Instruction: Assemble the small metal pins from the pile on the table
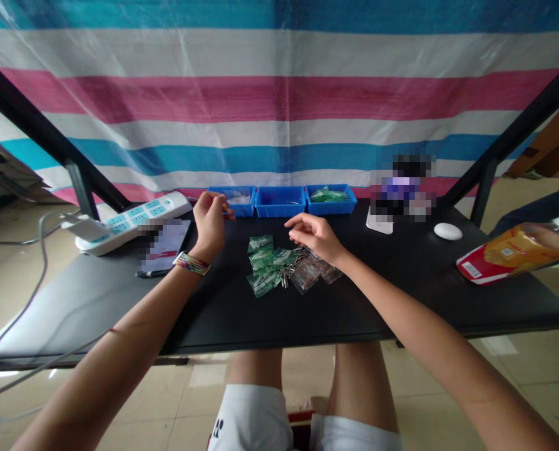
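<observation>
We judge things only partly along: green packets [328, 195] fill the right tray [334, 208] beside our middle tray [280, 210], and clear packets [239, 197] seem to sit in the left tray [241, 211], while a mixed pile [285, 270] of packets and metal pins remains on the worktop [213, 319] in front of that middle tray. Our left hand [223, 207], left of it, has curled fingers, and our right hand [289, 230], in front of it by the pile, bends loosely; we cannot tell if either grips anything.
</observation>
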Available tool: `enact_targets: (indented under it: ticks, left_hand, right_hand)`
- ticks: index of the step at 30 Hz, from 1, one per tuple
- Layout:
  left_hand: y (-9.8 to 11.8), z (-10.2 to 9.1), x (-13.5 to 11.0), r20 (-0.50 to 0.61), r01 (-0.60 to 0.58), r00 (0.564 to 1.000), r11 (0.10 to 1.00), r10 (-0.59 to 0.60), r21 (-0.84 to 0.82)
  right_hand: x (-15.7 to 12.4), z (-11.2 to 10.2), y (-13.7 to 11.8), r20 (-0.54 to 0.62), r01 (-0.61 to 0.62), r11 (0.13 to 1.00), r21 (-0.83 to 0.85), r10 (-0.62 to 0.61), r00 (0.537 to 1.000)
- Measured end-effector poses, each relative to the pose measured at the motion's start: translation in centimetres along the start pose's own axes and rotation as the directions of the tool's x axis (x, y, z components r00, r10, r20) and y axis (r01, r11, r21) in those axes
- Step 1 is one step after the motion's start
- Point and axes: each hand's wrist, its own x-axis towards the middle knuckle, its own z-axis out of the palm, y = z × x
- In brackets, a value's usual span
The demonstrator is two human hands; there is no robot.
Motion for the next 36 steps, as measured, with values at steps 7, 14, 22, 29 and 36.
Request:
enact_targets:
  ticks: [7, 14, 22, 29, 36]
  left_hand:
    - [2.0, -0.7, -0.4, 0.889, -0.388, 0.443, 0.868, -0.12, 0.31]
    - [0.1, -1.2, 0.7, 0.925, -0.501, 0.37, 0.821, -0.084, 0.274]
    - [1.0, -0.1, -1.2, 0.76, -0.404, 0.649, 0.858, 0.025, 0.317]
    - [2.9, 1.7, -4.6, 0.811, -0.197, 0.584, 0.966, -0.019, 0.165]
    - [2.9, 1.7, -5.4, 0.742, -0.52, 0.622, 0.84, 0.249, 0.154]
  right_hand:
    - [-1.0, 1.0, 0.3, 0.308, 0.393, 0.824, -0.409, -0.281, 0.909]
    - [-0.6, 0.7, 0.4, 0.26, 0.355, 0.802, -0.481, -0.257, 0.931]
    - [-0.3, 0.9, 1.0, 0.071, 0.248, 0.877, -0.411, -0.24, 0.968]
    - [0.5, 1.1, 1.9, -0.069, 0.017, 1.0, 0.026, -0.015, 0.998]
    - [0.9, 0.7, 1.4, -0.104, -0.052, 0.968, 0.245, 0.079, 0.991]
